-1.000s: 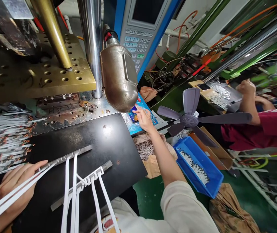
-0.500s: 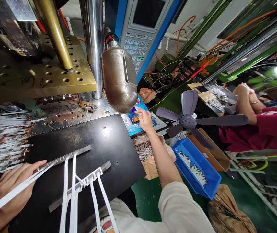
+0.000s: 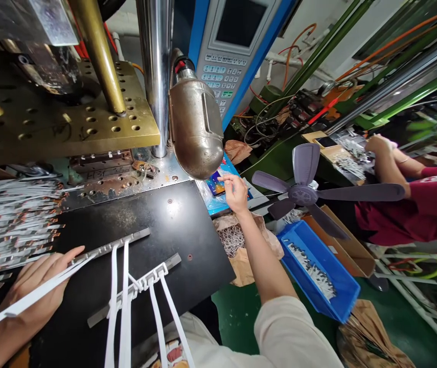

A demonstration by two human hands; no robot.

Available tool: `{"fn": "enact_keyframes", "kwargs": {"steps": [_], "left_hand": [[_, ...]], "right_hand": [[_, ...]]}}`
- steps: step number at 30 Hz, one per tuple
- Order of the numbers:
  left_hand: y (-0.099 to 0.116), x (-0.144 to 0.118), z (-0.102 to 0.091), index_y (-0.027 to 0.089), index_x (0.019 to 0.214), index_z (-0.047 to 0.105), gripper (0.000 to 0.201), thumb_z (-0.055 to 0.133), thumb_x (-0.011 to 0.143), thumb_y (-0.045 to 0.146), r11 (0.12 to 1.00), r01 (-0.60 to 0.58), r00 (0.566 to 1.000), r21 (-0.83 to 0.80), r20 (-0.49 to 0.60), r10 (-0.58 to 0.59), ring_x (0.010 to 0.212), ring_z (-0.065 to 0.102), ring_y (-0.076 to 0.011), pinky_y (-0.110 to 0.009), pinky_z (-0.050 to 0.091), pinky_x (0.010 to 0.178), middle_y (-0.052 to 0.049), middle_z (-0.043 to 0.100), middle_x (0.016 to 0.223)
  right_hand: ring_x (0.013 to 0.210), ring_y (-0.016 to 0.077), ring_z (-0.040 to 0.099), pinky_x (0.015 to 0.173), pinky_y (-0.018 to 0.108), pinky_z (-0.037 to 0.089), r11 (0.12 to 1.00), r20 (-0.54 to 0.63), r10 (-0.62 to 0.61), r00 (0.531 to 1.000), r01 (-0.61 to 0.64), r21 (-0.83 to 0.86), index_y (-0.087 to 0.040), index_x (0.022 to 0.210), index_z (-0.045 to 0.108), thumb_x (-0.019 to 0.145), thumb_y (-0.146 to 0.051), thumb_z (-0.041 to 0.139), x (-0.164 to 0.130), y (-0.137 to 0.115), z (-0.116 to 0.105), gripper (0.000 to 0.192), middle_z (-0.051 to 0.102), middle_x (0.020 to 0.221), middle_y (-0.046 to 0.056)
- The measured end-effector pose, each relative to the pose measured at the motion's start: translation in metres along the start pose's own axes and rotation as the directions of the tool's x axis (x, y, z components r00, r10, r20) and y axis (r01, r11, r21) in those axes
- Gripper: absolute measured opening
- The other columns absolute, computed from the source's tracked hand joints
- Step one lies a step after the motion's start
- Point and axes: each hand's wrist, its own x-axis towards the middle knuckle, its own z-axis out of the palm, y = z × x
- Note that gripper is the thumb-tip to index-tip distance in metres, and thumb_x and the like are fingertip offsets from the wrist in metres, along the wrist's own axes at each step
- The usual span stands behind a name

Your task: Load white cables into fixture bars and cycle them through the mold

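Observation:
My left hand [image 3: 40, 289] rests at the left of the black table, closed around the near end of a slotted metal bar [image 3: 140, 235]. White flat strips [image 3: 125, 286] hang from that bar, and some lie across my hand. A second metal bar [image 3: 96, 319], with white clips and strips on it, lies closer to my body, untouched. My right hand [image 3: 236, 193] reaches out to a phone [image 3: 217, 184] with a lit screen. Its index finger is stretched to the screen's edge and the other fingers are loosely bent, holding nothing; whether the fingertip touches is unclear.
A pile of white strips with copper ends [image 3: 15, 225] lies left. Behind stand a brass press plate [image 3: 126, 130] and a hanging metal lamp-like housing [image 3: 197, 128]. A fan [image 3: 303, 195], a blue bin [image 3: 341, 306] and a co-worker's arm [image 3: 389, 166] are on the right.
The whole view has shifted slightly to the right and down. My right hand stays at the phone, its index finger a little straighter. My left hand keeps its place on the bar.

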Motion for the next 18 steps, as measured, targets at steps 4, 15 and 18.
{"fn": "enact_keyframes", "kwargs": {"steps": [4,15,18], "left_hand": [[-0.003,0.005,-0.01,0.049,0.155,0.021,0.069,0.045,0.098,0.017,0.996,-0.079,0.991,0.045,0.107,0.074,0.08,0.067,-0.0222,-0.04,0.053,0.078,0.001,0.069,0.093],[-0.024,0.039,-0.015,0.031,0.118,0.055,0.029,0.038,0.098,0.019,0.988,-0.149,0.986,0.038,0.078,0.146,0.086,0.066,-0.0258,-0.039,0.05,0.075,-0.004,0.068,0.094],[-0.031,0.071,-0.024,0.022,0.117,0.058,0.03,0.036,0.098,0.021,0.995,-0.09,0.985,0.049,0.155,0.081,0.099,0.064,-0.028,-0.043,0.049,0.09,-0.009,0.068,0.104]], "right_hand": [[0.105,0.0202,0.064,0.096,0.034,0.047,0.934,0.267,-0.335,0.904,0.282,0.219,-0.019,0.108,0.065,0.104,-0.03,0.046,-0.005,-0.086,0.001,0.023,0.073,0.109,0.007],[0.076,0.0186,0.057,0.071,0.031,0.045,0.727,0.69,-0.573,0.442,0.662,0.179,-0.018,0.105,0.061,0.105,-0.021,0.043,0.014,-0.196,0.048,0.018,0.062,0.101,0.005],[0.076,0.0182,0.058,0.069,0.029,0.045,0.75,0.673,-0.538,0.508,0.652,0.108,-0.018,0.115,0.06,0.104,-0.02,0.043,0.038,-0.195,0.053,0.021,0.062,0.106,0.007]]}}
